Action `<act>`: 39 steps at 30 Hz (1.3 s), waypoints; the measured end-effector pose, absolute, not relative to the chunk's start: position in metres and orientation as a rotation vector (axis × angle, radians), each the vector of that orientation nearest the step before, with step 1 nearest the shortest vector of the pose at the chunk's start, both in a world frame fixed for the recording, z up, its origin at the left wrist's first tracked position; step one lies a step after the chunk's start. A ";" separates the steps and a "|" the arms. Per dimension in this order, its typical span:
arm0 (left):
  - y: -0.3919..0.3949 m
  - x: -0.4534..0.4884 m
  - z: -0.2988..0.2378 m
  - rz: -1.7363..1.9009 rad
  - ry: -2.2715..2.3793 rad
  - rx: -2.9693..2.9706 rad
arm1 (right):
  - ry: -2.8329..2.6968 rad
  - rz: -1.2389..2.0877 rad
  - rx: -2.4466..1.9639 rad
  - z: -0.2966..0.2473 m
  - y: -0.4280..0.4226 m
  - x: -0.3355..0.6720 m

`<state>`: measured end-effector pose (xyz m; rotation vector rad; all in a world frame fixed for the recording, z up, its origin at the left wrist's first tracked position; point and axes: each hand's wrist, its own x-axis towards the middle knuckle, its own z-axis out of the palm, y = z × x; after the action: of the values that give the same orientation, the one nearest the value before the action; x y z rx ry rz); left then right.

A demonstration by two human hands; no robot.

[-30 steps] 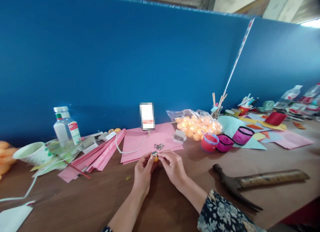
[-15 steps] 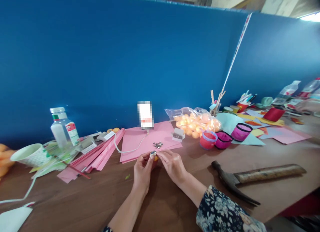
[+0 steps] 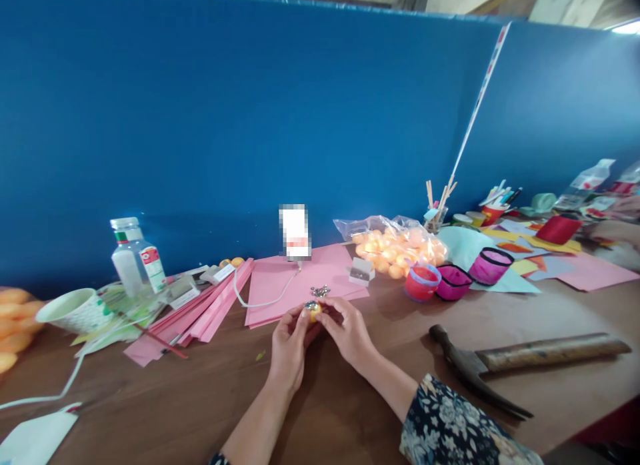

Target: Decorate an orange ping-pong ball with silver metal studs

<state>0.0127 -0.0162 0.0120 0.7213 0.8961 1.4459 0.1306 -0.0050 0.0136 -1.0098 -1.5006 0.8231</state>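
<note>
A small orange ball (image 3: 313, 311) with shiny silver pieces on its top sits between my two hands, just above the table. My left hand (image 3: 290, 341) grips it from the left, thumb against its near side. From the right, the bent fingers and thumb of my right hand (image 3: 347, 328) pinch it. Right behind my fingers lies a little heap of silver tack-like pieces (image 3: 321, 291) on pink paper sheets (image 3: 270, 285). A small open white box (image 3: 361, 271) stands to the right of the heap, its contents too small to make out.
A claw hammer (image 3: 545, 355) lies on the right. Behind it are three ribbon-like rolls (image 3: 487, 266) and a clear bag of orange balls (image 3: 395, 248). A paper cup (image 3: 73, 310), a glass bottle (image 3: 135, 258) and pink strips (image 3: 200, 311) occupy the left. A phone-like device (image 3: 295, 231) leans against the blue partition.
The ball shows more of its orange side and silver top. My right fingers have bent more around it. The whole view has shifted slightly, with things appearing farther right.
</note>
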 end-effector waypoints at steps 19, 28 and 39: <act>-0.020 0.018 0.014 1.486 0.883 0.639 | -1.292 1.173 -0.890 0.011 -0.004 0.126; -0.021 0.018 0.014 1.493 0.874 0.659 | -1.266 1.270 -0.811 0.011 -0.004 0.128; -0.020 0.009 0.014 1.387 0.877 0.693 | -1.219 1.398 -0.759 0.016 -0.003 0.131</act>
<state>0.0091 -0.0201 0.0137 0.6934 0.8774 1.3866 0.1313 -0.0031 0.0159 -0.7595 -1.2193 1.3980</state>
